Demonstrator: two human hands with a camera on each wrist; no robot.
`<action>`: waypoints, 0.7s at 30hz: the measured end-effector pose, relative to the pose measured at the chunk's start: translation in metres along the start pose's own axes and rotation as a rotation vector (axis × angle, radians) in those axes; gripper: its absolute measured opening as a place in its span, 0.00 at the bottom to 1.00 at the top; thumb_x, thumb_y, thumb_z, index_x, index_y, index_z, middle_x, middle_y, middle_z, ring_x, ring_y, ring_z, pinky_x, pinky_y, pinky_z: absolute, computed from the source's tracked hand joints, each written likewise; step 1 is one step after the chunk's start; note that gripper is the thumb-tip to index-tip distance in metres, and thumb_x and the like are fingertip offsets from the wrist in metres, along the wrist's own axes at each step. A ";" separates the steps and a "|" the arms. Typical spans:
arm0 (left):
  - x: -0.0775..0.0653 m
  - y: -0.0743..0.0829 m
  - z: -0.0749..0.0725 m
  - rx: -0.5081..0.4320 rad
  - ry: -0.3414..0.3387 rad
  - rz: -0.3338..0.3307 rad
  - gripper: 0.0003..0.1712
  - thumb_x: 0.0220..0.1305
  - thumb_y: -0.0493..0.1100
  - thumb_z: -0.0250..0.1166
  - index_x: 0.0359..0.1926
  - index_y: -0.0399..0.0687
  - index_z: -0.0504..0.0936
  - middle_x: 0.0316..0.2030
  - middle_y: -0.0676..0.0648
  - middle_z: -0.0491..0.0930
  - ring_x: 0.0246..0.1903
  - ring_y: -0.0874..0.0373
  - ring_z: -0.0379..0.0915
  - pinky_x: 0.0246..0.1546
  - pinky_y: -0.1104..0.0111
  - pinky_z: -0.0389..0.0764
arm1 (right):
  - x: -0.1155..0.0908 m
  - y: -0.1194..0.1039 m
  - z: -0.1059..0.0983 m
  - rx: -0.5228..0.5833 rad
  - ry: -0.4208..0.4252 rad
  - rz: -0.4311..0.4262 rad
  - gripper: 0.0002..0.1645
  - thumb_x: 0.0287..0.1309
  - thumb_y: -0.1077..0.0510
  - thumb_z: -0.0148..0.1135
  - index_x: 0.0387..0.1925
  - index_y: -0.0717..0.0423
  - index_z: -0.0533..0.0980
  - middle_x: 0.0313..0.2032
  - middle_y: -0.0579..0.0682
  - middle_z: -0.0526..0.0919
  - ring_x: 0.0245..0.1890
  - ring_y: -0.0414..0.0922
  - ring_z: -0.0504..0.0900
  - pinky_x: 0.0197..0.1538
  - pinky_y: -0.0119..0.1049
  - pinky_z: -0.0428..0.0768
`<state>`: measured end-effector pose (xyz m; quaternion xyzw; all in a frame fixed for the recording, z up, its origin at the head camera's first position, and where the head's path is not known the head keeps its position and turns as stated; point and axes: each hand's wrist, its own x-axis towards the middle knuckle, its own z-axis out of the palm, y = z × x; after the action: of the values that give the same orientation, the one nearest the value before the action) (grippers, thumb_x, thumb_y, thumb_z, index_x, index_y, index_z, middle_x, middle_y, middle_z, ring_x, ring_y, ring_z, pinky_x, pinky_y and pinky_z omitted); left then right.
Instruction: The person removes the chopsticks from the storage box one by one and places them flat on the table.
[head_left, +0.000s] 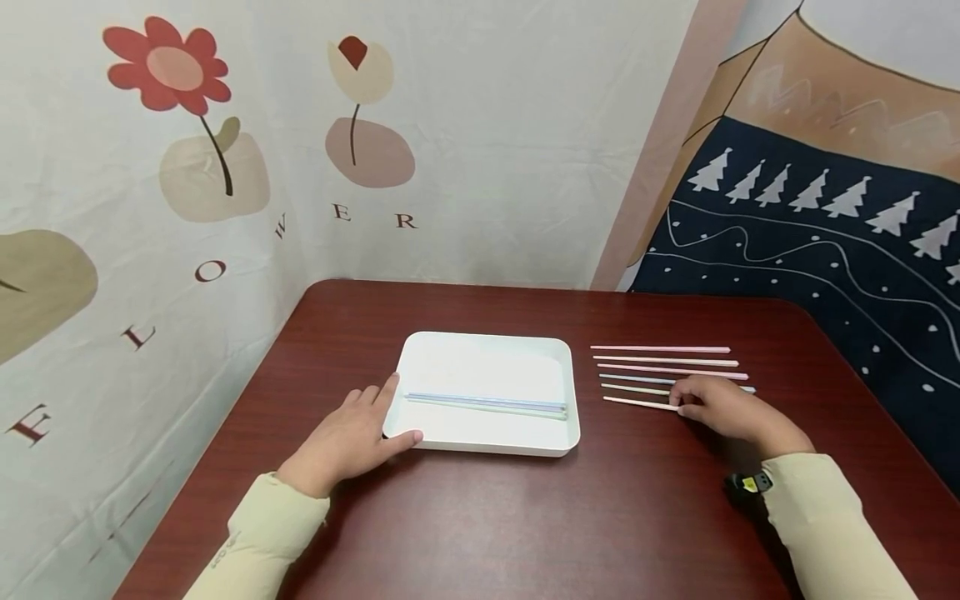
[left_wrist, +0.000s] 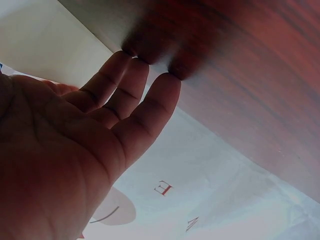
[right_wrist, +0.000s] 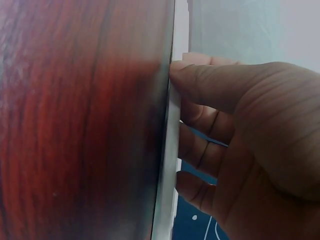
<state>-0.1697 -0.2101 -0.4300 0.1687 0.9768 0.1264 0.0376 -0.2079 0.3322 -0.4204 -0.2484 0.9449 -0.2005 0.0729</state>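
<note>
My left hand (head_left: 342, 437) rests on the left side of a white tray (head_left: 480, 450), with the fingers straight along the rim and the thumb on the front left edge. Pale blue and green chopsticks (head_left: 483, 403) lie together inside the tray. On the right, the thumb and fingers of my right hand (head_left: 723, 407) pinch the nearest cream chopstick (head_left: 637, 403), which lies low at the table. Its far end is hidden under the hand. Just behind it lie a green chopstick (head_left: 630, 388) and a blue chopstick (head_left: 633, 378), both partly covered by the hand.
Farther back in the same row are a pink chopstick (head_left: 675, 372), a cream one (head_left: 667, 361) and another pink one (head_left: 660, 348). Everything stands on a dark red wooden table (head_left: 480, 533). Printed curtains (head_left: 510, 167) hang behind the table and at its left.
</note>
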 end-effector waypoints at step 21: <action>-0.001 -0.001 -0.001 0.007 0.011 0.003 0.62 0.60 0.80 0.51 0.77 0.36 0.51 0.58 0.37 0.72 0.54 0.41 0.66 0.50 0.50 0.73 | 0.005 -0.010 -0.009 -0.014 0.004 0.028 0.10 0.61 0.68 0.63 0.35 0.50 0.79 0.29 0.39 0.76 0.30 0.38 0.72 0.36 0.39 0.74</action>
<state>-0.1692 -0.2116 -0.4290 0.1698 0.9771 0.1241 0.0317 -0.2101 0.3246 -0.4087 -0.2353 0.9497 -0.1934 0.0723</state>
